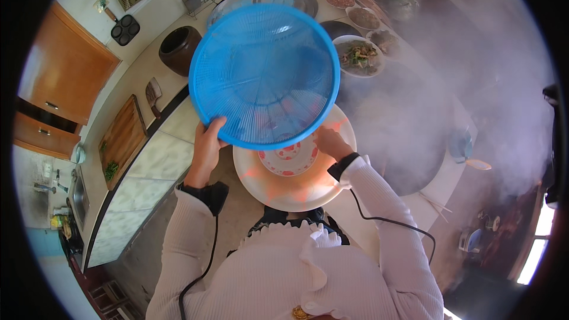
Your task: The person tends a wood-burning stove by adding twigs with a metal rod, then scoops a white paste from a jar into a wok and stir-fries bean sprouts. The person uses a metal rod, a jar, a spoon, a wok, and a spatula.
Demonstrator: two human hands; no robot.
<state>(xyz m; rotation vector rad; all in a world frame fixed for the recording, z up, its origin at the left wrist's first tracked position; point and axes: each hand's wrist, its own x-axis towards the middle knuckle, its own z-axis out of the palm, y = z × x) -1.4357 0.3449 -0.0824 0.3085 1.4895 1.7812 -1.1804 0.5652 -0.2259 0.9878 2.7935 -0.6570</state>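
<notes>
A round blue plastic colander (266,66) is held up in front of me, and I see nothing in it. My left hand (208,146) grips its lower left rim, with the thumb over the edge. At the lower right rim, my right hand (332,143) is curled against the colander, its fingertips partly hidden behind the rim. Below the colander is a large white basin (284,195) with a red and orange pattern. The colander covers the basin's far part. I cannot tell what the basin rests on.
Thick steam rises over a large wok (400,160) on the right. Dishes of food, one a white bowl (359,57), stand behind it. A cleaver (154,97) and a wooden cutting board (123,138) lie on the left counter, near a brown crock (180,51). Chopsticks (435,204) lie at the right edge.
</notes>
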